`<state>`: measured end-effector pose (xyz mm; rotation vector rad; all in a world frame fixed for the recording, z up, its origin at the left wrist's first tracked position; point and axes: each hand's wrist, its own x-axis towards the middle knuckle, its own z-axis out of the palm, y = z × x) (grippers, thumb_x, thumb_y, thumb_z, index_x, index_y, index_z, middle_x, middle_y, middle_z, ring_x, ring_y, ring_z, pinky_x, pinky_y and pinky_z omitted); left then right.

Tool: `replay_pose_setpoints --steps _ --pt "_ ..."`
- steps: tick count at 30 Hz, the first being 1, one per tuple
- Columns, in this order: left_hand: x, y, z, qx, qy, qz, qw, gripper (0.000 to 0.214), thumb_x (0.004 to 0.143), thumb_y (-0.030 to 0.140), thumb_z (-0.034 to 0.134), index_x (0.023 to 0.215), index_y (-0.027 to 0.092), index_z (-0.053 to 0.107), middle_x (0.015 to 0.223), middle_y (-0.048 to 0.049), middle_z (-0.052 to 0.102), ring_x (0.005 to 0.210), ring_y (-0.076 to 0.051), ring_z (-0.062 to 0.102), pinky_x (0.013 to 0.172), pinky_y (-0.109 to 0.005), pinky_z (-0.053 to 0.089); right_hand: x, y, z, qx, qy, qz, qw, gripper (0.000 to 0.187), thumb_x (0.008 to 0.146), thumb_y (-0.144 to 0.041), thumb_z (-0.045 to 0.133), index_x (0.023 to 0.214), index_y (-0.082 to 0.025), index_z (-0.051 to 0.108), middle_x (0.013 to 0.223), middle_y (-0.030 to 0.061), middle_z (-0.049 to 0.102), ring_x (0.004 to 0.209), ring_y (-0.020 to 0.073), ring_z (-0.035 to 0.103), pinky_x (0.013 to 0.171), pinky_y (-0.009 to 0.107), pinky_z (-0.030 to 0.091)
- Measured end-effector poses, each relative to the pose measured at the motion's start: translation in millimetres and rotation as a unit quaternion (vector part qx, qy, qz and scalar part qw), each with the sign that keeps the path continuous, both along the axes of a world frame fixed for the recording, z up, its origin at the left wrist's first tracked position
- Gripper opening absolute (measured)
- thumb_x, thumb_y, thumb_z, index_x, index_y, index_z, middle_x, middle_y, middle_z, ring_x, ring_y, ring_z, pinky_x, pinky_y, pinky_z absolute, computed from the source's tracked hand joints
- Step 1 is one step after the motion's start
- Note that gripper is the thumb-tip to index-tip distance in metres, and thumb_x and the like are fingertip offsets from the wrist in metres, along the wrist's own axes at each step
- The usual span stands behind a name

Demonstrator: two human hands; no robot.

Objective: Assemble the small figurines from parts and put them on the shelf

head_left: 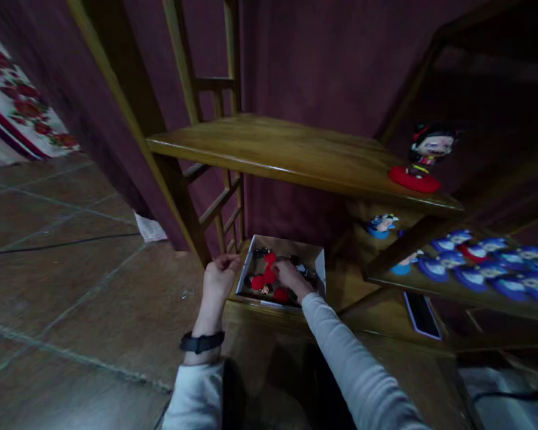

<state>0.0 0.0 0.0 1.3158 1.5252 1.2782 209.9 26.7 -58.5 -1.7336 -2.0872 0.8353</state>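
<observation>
Touching red-based figurines (257,282) in the white box (320,263) on the low shelf (349,286), the right hand (290,278) has an unclear grip; the left hand (220,273), grip narrow, hovers beside the box's left edge.

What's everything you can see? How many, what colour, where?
Box: one, white, bottom shelf.
Toys: several, red and dark, inside it.
Figure: one, black and red, upper shelf.
Small figures: many, mostly blue, right shelf.
Phone: one, dark, pale-edged, bottom shelf.
Shelving: one, brown, centre to right.
Backcloth: count unclear, purple, behind shelving.
Flowered cloth: one, white and red, far left.
Paper: one, white, left floor.
Cable: one, dark, left floor.
Floor: one, brown, mostly left.
Unclear thing: one, greyish, bottom right.
Wristband: one, black, left wrist.
Sleeves: two, pale, both arms.
Left grip: one, bare, beside the box's left edge.
Right grip: one, bare, in the box.
</observation>
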Motion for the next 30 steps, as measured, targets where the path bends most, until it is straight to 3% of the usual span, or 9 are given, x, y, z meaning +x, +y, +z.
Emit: replay_pose_setpoints --steps 4,9,13,18,21,26,28,30 --pt "2 -2 4.7 -0.001 -0.023 0.003 1.000 0.033 0.062 0.036 0.061 0.083 0.011 0.067 0.066 -0.0036 0.065 0.063 -0.015 0.058 0.061 -0.025 0.044 4 9 7.5 0.017 0.004 -0.046 0.999 0.027 0.081 -0.016 0.043 0.096 -0.021 0.064 0.102 0.0041 0.067 0.094 0.0138 0.060 0.079 0.021 0.041" --pt "0 -3 4.9 -0.008 -0.030 0.005 0.999 0.033 0.060 0.036 0.064 0.082 0.011 0.068 0.067 -0.0047 0.066 0.064 -0.016 0.058 0.061 -0.024 0.043 28 17 12.7 0.011 -0.116 -0.132 0.984 0.028 0.084 -0.026 0.041 0.100 -0.024 0.064 0.106 0.0071 0.066 0.099 0.0194 0.059 0.080 0.027 0.042" --pt "2 -1 6.5 -0.013 -0.034 -0.015 0.999 0.032 0.061 0.035 0.063 0.082 0.012 0.067 0.070 -0.0043 0.066 0.064 -0.015 0.058 0.060 -0.024 0.043 32 21 12.6 0.013 -0.163 -0.100 0.982 0.030 0.084 -0.026 0.040 0.105 -0.027 0.061 0.109 0.0063 0.064 0.102 0.0203 0.057 0.081 0.028 0.041" --pt "8 0 12.0 -0.007 -0.067 -0.023 0.997 0.032 0.060 0.035 0.064 0.082 0.012 0.066 0.067 -0.0032 0.065 0.064 -0.015 0.059 0.063 -0.025 0.044 19 22 9.0 0.026 -0.198 -0.020 0.980 0.035 0.079 -0.025 0.050 0.114 -0.022 0.055 0.122 0.0103 0.053 0.113 0.0222 0.049 0.090 0.030 0.037" --pt "10 0 14.0 -0.005 -0.067 -0.034 0.997 0.032 0.061 0.035 0.063 0.083 0.012 0.066 0.068 -0.0028 0.065 0.064 -0.015 0.058 0.063 -0.024 0.043 16 22 5.5 0.008 -0.196 -0.014 0.981 0.039 0.078 -0.025 0.053 0.116 -0.021 0.052 0.127 0.0115 0.047 0.117 0.0225 0.045 0.093 0.030 0.034" --pt "12 -1 16.9 -0.017 -0.060 -0.032 0.998 0.030 0.061 0.034 0.063 0.081 0.012 0.066 0.068 -0.0031 0.065 0.064 -0.015 0.058 0.062 -0.024 0.043 21 24 4.2 0.007 -0.132 -0.057 0.990 0.042 0.073 -0.024 0.060 0.114 -0.020 0.053 0.127 0.0104 0.046 0.120 0.0225 0.041 0.096 0.031 0.032" --pt "15 -1 17.9 -0.022 -0.064 -0.033 0.997 0.029 0.061 0.034 0.063 0.080 0.012 0.066 0.068 -0.0032 0.065 0.065 -0.016 0.059 0.062 -0.024 0.043 24 24 6.8 0.020 -0.043 -0.099 0.994 0.039 0.068 -0.025 0.065 0.107 -0.019 0.057 0.122 0.0095 0.051 0.118 0.0229 0.043 0.096 0.031 0.033" --pt "18 -1 17.7 -0.025 -0.073 -0.035 0.996 0.028 0.061 0.034 0.062 0.079 0.013 0.066 0.068 -0.0034 0.065 0.065 -0.016 0.059 0.063 -0.025 0.043 29 20 10.7 0.010 0.118 -0.153 0.981 0.035 0.065 -0.027 0.067 0.099 -0.019 0.060 0.110 0.0069 0.059 0.110 0.0223 0.050 0.094 0.033 0.037"
